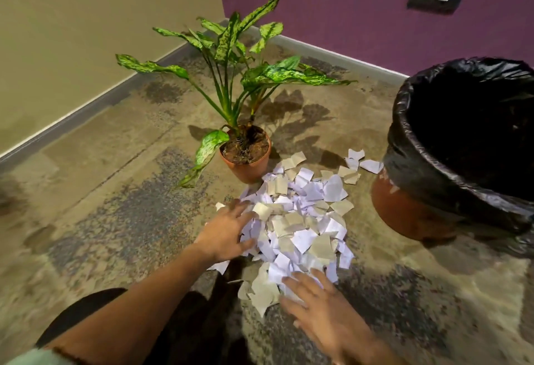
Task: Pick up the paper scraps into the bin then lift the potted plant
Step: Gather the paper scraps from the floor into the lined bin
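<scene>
Dozens of paper scraps [300, 220] lie heaped on the carpet [121, 220], between the potted plant [245, 150] and the lined bin [462, 145], with a few strays just beside the bin's base. Both hands are spread flat with fingers straight: the left hand [228, 231] presses the pile's left edge, the right hand [320, 304] rests on its near edge, and neither has closed on anything yet. Such scraps look feather-light and floppy, likely to slip and flutter, so scooping them between two cupped palms should serve better than pinching. By the look of it the terracotta-coloured pot is rigid and soil-heavy; grip its wall below the rim, never the leaves.
</scene>
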`<state>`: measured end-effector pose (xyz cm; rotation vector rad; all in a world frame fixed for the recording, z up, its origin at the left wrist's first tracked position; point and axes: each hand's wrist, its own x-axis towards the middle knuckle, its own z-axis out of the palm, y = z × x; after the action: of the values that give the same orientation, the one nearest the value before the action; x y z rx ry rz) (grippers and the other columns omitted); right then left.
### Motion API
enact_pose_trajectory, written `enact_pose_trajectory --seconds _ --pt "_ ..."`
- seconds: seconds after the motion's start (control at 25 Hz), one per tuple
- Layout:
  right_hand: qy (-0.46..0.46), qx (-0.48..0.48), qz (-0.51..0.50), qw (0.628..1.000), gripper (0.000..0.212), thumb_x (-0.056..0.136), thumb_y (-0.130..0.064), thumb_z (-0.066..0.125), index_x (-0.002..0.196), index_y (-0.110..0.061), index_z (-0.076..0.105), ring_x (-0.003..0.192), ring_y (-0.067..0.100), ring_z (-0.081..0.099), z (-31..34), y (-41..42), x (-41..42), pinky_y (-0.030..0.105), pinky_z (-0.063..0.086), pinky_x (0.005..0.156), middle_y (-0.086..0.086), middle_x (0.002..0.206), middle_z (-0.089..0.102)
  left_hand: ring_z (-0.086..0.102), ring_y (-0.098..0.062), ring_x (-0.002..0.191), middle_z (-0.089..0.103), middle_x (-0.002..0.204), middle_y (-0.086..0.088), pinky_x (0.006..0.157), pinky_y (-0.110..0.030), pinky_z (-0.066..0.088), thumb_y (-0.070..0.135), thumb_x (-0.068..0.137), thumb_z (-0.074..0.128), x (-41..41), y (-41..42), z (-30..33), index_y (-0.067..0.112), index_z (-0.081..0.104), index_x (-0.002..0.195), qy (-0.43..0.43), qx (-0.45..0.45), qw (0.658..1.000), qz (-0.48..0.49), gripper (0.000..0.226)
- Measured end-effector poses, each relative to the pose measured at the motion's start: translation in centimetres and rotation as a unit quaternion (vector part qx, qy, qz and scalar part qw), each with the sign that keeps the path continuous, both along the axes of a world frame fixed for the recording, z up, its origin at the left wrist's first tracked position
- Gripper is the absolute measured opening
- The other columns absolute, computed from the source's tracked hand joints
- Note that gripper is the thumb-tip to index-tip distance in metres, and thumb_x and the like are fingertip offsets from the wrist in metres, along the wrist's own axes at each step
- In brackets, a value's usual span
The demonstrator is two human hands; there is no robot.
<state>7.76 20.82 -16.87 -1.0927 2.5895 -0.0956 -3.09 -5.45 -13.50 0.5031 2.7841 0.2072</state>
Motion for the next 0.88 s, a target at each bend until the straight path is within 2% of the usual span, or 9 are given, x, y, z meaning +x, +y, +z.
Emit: enact_pose_trajectory --seconds 0.08,0.2,0.28,0.4,0.48,0.56,0.68,0.8,0.88 --pt "-0.045 0.023 0.011 0.999 0.035 0.097 -0.055 0.033 0.121 -0.046 0.057 0.119 0.008 0.059 -2.0 -2.3 1.5 0.041 0.012 0.118 -0.018 0.127 0.061 -0.002 -0.034 0.146 -0.003 0.160 -0.005 0.116 -0.051 0.012 0.058 0.078 0.062 0.2 -1.3 -0.8 0.025 0.011 0.151 -0.083 -0.060 0.992 0.076 0.094" --pt "0.032 0.034 0.152 0.987 0.029 0.091 -0.041 0.045 0.117 -0.043 0.057 0.125 0.017 0.055 -2.6 -5.3 0.8 0.050 0.031 0.110 -0.011 0.136 0.056 -0.014 -0.038 0.144 -0.022 0.157 -0.001 0.112 -0.063 0.008 0.051 0.075 0.070 1.1 -2.8 -1.6 0.038 -0.009 0.148 -0.162 -0.052 0.968 0.186 0.109" --pt "0.044 0.058 0.160 0.984 0.040 0.087 -0.037 0.056 0.127 -0.040 0.055 0.134 0.024 0.045 -1.9 -5.8 -0.9 0.056 0.023 0.109 -0.008 0.145 0.048 -0.010 -0.041 0.144 -0.020 0.158 -0.005 0.114 -0.063 0.011 0.036 0.086 0.057 1.5 -3.0 -1.8 0.037 -0.006 0.149 -0.199 -0.032 0.954 0.222 0.090" --pt "0.049 0.101 0.130 0.985 0.058 0.100 -0.022 0.045 0.152 -0.022 0.021 0.149 0.032 0.001 -1.6 -5.9 -2.5 0.060 -0.018 0.106 0.002 0.162 0.009 -0.008 -0.040 0.145 -0.010 0.160 -0.005 0.116 -0.060 0.006 0.027 0.092 0.040 1.3 -1.8 -2.5 0.020 0.024 0.147 -0.207 -0.103 0.960 0.160 0.058" --pt "0.063 0.122 0.100 0.985 0.061 0.101 -0.019 0.041 0.153 -0.016 0.010 0.148 0.035 -0.007 -1.6 -5.2 -3.4 0.060 -0.027 0.100 0.006 0.162 0.000 -0.001 -0.044 0.143 -0.006 0.159 -0.008 0.112 -0.064 0.017 0.030 0.085 0.047 1.2 -1.2 -3.2 0.025 0.026 0.144 -0.222 -0.106 0.951 0.188 0.062" --pt "0.097 0.115 0.079 0.986 0.069 0.094 -0.020 0.055 0.152 -0.014 0.020 0.147 0.037 0.005 -2.2 -3.3 -4.3 0.058 -0.026 0.104 0.009 0.161 0.009 0.013 -0.045 0.141 0.005 0.156 -0.014 0.109 -0.058 0.031 0.025 0.082 0.055 1.1 -0.8 -4.0 0.031 0.020 0.145 -0.208 -0.077 0.948 0.229 0.072" --pt "0.102 0.099 0.003 0.990 0.071 0.048 -0.010 0.090 0.116 -0.013 0.069 0.124 0.038 0.054 -2.6 -0.4 -5.6 0.058 -0.001 0.113 0.013 0.133 0.059 0.043 -0.033 0.127 0.026 0.147 -0.011 0.101 -0.042 0.046 0.005 0.088 0.053 1.1 1.3 -3.9 0.025 0.032 0.144 -0.144 -0.003 0.954 0.262 0.063" --pt "0.097 0.065 -0.087 0.989 0.066 0.044 -0.004 0.090 0.107 -0.017 0.072 0.118 0.038 0.059 -2.5 2.3 -6.9 0.060 0.011 0.110 0.012 0.121 0.067 0.052 -0.017 0.108 0.045 0.134 -0.003 0.090 -0.022 0.047 0.004 0.087 0.058 0.4 3.5 -3.5 0.021 0.044 0.138 -0.155 0.094 0.954 0.240 0.056" --pt "0.080 0.054 -0.139 0.986 0.067 0.052 -0.020 0.091 0.115 -0.024 0.068 0.123 0.037 0.054 -1.9 3.6 -7.3 0.060 0.020 0.105 0.009 0.128 0.062 0.056 -0.015 0.106 0.052 0.134 0.001 0.088 -0.021 0.045 0.013 0.078 0.073 -0.3 4.2 -3.2 0.023 0.047 0.135 -0.200 0.145 0.946 0.210 0.063"
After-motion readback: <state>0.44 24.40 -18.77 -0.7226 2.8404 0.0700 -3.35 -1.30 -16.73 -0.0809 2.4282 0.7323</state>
